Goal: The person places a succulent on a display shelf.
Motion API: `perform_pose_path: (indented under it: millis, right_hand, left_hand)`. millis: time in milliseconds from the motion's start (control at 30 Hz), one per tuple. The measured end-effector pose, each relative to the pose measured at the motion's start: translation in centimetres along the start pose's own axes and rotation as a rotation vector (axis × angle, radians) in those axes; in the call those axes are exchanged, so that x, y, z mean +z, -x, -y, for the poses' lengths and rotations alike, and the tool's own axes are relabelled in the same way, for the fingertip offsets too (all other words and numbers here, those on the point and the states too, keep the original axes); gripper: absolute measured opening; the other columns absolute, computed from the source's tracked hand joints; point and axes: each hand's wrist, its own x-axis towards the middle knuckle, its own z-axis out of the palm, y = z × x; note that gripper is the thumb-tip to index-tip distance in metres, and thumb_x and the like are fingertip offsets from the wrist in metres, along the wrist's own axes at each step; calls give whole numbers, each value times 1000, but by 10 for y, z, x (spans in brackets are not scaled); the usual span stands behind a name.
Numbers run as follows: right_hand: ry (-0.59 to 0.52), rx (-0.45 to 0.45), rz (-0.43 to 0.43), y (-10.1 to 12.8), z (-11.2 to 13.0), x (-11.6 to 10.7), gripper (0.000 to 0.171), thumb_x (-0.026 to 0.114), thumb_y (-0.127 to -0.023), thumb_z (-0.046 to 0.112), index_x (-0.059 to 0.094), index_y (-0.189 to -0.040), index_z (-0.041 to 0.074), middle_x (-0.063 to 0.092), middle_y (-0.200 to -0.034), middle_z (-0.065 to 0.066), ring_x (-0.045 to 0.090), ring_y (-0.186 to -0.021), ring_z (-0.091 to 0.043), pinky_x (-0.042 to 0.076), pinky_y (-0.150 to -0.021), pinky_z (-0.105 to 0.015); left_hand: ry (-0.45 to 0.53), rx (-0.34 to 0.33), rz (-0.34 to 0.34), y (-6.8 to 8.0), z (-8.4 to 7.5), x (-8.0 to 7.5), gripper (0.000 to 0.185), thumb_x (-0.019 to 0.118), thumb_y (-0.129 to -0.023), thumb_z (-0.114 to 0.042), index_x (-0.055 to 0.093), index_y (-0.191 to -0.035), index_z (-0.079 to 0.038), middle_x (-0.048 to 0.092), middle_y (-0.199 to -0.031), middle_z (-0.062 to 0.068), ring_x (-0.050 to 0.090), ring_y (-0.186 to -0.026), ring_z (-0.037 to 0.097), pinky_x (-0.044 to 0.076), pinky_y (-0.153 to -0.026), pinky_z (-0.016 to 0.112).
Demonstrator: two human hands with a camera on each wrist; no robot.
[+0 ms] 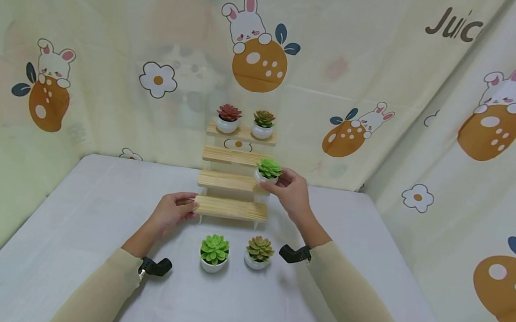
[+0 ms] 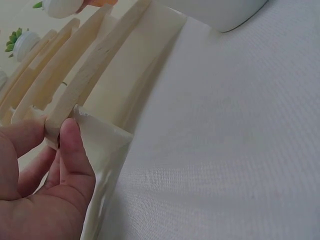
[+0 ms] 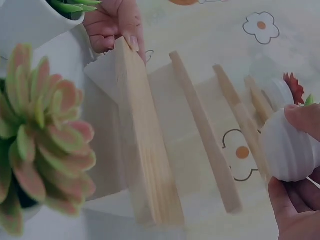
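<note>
The right hand (image 1: 293,190) pinches a green pot (image 1: 268,172) just above the right end of the rack's (image 1: 233,181) second step, while the left hand (image 1: 173,212) pinches the left end of the bottom step (image 1: 230,208), thumb on top and fingers beneath. The steps look narrow, so a pot set too near the front edge or released while tilted could tip off and fall onto the two pots (image 1: 214,252) standing on the counter (image 1: 77,207) just in front. If the left grip slackens, a nudge from the right hand could shift the light rack and shake the two pots on its top step (image 1: 241,134).
</note>
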Motion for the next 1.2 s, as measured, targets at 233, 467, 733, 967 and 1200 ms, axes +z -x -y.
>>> perform_pose_path:
  millis: [233,467,733,967,1200]
  right_hand:
    - [-48,1,88,-11,10,11,57,87,-82,14,64,-134,7,68,-129,-16,68,-115,-24,60,-91,-22]
    - [-45,-33,119,-18,17,22,56,88,-82,13,65,-133,9,68,-128,-14,67,-117,-25,61,-92,-23]
    - [-28,-45,141,-29,17,36,54,88,-82,17,67,-131,9,71,-123,-14,71,-107,-19,62,-86,-23]
    - [-59,-39,115,-38,17,50,52,89,-80,16,69,-127,7,72,-121,-15,71,-106,-21,62,-88,-26]
    - [-59,-66,116,-46,22,62,50,89,-81,16,70,-126,8,73,-119,-15,73,-104,-22,63,-87,-28]
  left_hand:
    - [-4,-2,-9,-1,1,1,44,63,-100,-1,53,-142,7,68,-106,8,68,-82,11,63,-73,21]
    - [0,-10,-2,-4,2,4,46,64,-100,-3,53,-143,7,68,-109,9,68,-84,11,63,-75,22]
    - [-9,-10,-15,-2,1,2,45,64,-100,-2,53,-142,6,68,-109,9,69,-83,11,64,-77,24]
    - [-15,-11,-7,-3,2,-1,46,64,-100,-3,52,-144,6,67,-109,9,68,-85,11,64,-79,24]
    - [-7,-16,-1,-4,2,1,46,64,-100,-2,52,-143,7,68,-108,8,68,-84,10,64,-77,23]
